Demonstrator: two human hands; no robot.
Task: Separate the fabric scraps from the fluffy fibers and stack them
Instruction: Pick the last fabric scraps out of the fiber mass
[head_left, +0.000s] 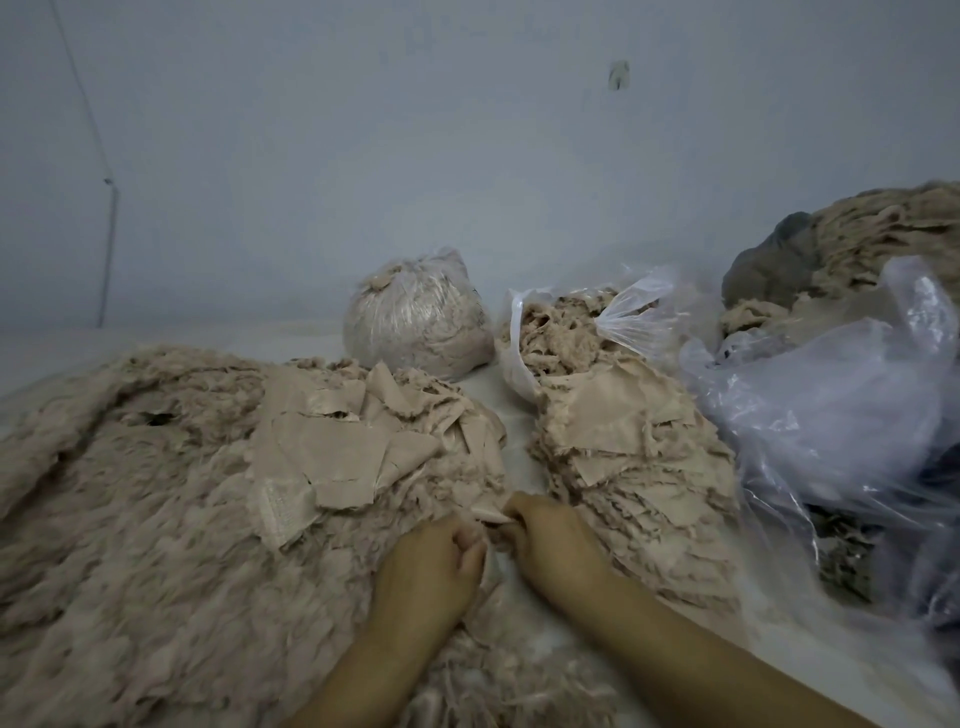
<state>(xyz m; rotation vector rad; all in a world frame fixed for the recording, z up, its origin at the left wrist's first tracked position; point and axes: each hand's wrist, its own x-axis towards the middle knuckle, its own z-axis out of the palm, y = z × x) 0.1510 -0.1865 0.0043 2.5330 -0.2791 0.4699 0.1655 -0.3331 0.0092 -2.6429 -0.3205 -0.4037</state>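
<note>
Beige fabric scrap (485, 514) is pinched between left hand (434, 564) and right hand (550, 540), both curled on it, over the fluffy tan fiber heap (156, 545). Separation seems underway; next, pull it free and lay it on the beige scrap stack (623, 457).

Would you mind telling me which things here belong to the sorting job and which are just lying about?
Part of the job:
- small beige fabric scrap, pinched between left hand and right hand
- big heap of fluffy beige fibers
- stack of flat beige scraps

Just lying about:
- tied clear bag of fibers
- open clear bag of fibers
- crumpled clear plastic sheeting
</note>
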